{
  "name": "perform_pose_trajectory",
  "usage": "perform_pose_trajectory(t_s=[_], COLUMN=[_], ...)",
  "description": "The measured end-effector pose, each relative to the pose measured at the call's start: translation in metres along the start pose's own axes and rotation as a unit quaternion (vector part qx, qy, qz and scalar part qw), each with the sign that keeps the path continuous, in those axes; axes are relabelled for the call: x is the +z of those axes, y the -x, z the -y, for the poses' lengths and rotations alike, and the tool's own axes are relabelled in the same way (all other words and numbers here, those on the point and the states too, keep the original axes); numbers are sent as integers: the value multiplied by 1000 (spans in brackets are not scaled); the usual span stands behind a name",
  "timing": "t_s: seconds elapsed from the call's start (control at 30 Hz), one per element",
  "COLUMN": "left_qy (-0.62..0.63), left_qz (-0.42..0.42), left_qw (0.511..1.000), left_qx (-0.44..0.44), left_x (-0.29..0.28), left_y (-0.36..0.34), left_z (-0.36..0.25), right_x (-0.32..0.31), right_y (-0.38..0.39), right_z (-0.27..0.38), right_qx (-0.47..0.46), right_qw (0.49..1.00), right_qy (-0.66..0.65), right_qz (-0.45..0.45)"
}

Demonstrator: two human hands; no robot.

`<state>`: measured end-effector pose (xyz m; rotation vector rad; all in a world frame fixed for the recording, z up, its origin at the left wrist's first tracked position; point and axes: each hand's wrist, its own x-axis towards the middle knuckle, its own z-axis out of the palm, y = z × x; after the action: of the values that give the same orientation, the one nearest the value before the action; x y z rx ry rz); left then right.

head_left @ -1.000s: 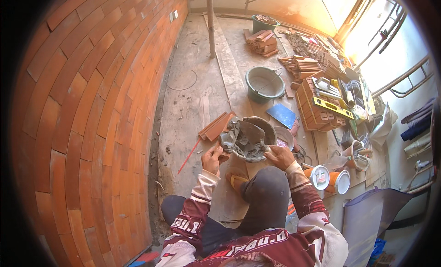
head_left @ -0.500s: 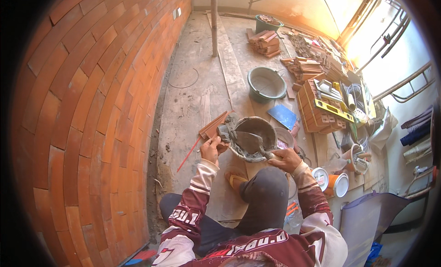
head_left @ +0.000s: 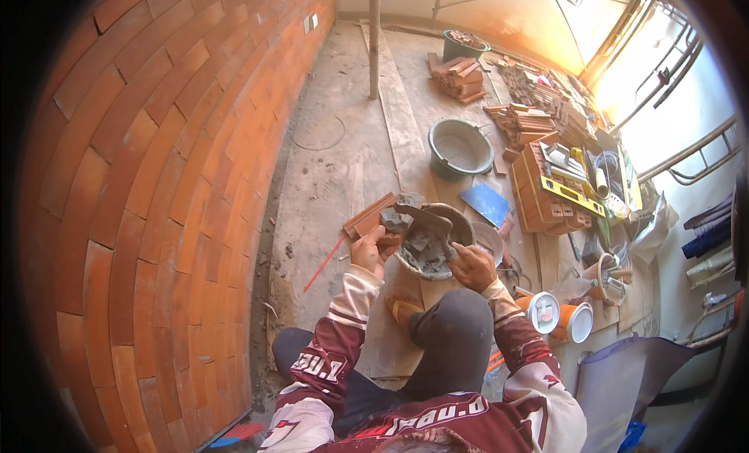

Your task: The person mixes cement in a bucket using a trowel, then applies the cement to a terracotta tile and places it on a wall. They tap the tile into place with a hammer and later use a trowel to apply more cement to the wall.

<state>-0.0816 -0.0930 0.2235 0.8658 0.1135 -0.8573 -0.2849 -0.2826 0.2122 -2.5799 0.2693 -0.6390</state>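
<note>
My left hand [head_left: 371, 252] is closed on a brick tile [head_left: 393, 238], whose upper face carries a thick lump of grey mortar [head_left: 396, 218]. My right hand [head_left: 473, 266] grips a trowel [head_left: 426, 221]. Its mortar-coated blade reaches left over the bucket, and the tip is up against the mortar lump on the tile. Below both hands stands a round bucket [head_left: 468, 228] with wet mortar [head_left: 429, 254] inside. Part of the tile is hidden by my fingers and the mortar.
More brick tiles [head_left: 370, 213] lie just beyond my left hand. A green tub [head_left: 460, 171], a blue plate [head_left: 485, 204] and a brick stack with a yellow spirit level [head_left: 573, 196] are farther off. The brick wall [head_left: 179, 211] rises at left; orange-and-white pails [head_left: 576, 323] stand at right.
The trowel has swung up and left from over the bucket to the mortar on the tile. My right hand has turned and drawn slightly nearer my left. The view has shifted a little.
</note>
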Motion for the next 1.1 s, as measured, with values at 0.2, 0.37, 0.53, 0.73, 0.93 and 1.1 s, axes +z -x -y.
perform_pose_trajectory(t_s=[0.2, 0.37, 0.53, 0.73, 0.93, 1.1], left_qy=[55, -12, -168, -386, -464, -424], left_qz=[5, -3, 7, -11, -13, -2], left_qw=[998, 1000, 981, 901, 869, 892], left_qx=[-2, 17, 97, 198, 173, 154], left_x=[7, -7, -34, -50, -42, -53], left_y=[-5, 3, -1, 7, 25, 31], left_z=[-1, -7, 1, -6, -11, -7], right_x=[39, 31, 2, -39, -26, -21], right_y=[18, 46, 33, -31, -35, -31], right_z=[-21, -30, -13, 31, 32, 31], right_qx=[-73, -66, -4, -83, -111, -119], right_qw=[992, 995, 998, 978, 962, 952], right_qy=[6, 44, 54, 192, 250, 277], right_qz=[-99, -67, -44, 1, 23, 49])
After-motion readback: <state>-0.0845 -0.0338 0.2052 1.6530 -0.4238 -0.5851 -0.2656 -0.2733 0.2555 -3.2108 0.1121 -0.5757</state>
